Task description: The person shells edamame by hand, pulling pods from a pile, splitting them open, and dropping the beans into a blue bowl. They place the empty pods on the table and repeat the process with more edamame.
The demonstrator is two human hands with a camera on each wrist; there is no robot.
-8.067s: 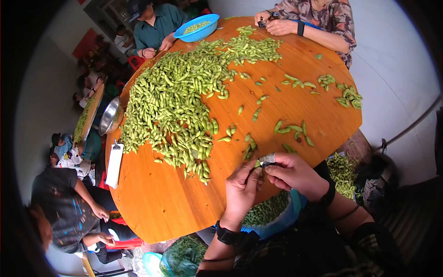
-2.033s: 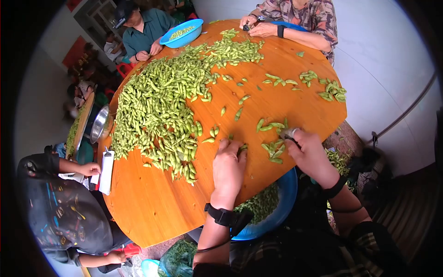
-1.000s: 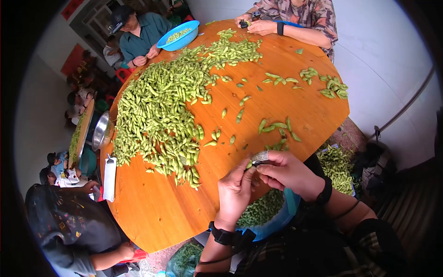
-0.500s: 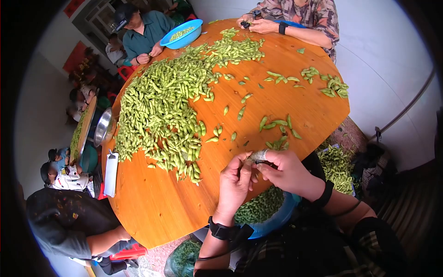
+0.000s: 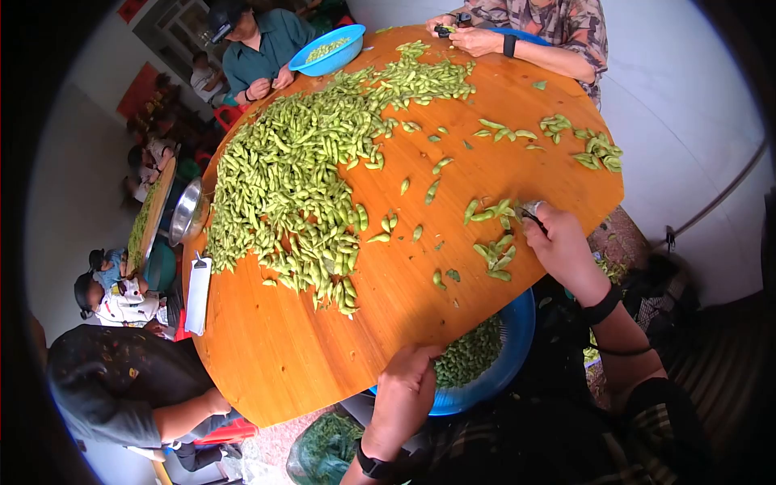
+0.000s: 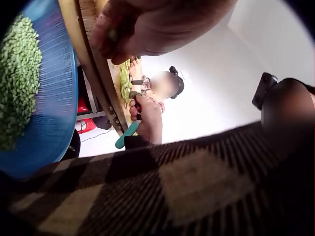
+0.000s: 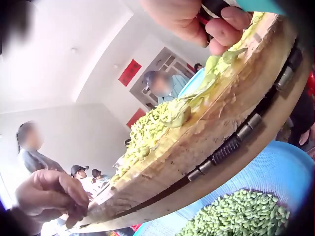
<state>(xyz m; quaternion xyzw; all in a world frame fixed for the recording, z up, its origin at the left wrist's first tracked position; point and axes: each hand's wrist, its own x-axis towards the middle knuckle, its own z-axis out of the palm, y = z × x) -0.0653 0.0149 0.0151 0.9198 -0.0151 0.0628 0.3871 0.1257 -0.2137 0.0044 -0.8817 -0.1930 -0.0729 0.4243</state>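
My left hand (image 5: 404,396) is at the table's near edge, by a blue basin (image 5: 517,347) of shelled green beans (image 5: 469,356). Its fingers are curled; between them the left wrist view shows a small pale green bean (image 6: 113,34). Out over the table, my right hand (image 5: 562,246) grips a small tool with a black part and a teal handle (image 6: 127,135). The fist hides most of this tool. A pale wrap (image 5: 529,208) covers one fingertip. The right fingertips are right at a few loose green soybean pods (image 5: 493,212), with more pods (image 5: 495,257) just nearer.
A big heap of pods (image 5: 291,178) covers the left of the wooden table (image 5: 323,372). A clipboard (image 5: 198,295), a steel bowl (image 5: 186,212) and another blue basin (image 5: 327,50) stand along its edge. Several people sit around. A bag of greens (image 5: 323,449) is on the floor.
My hands were together over the near edge. The left has come down toward the basin; the right has moved away to the right, to the loose pods, with its tool.
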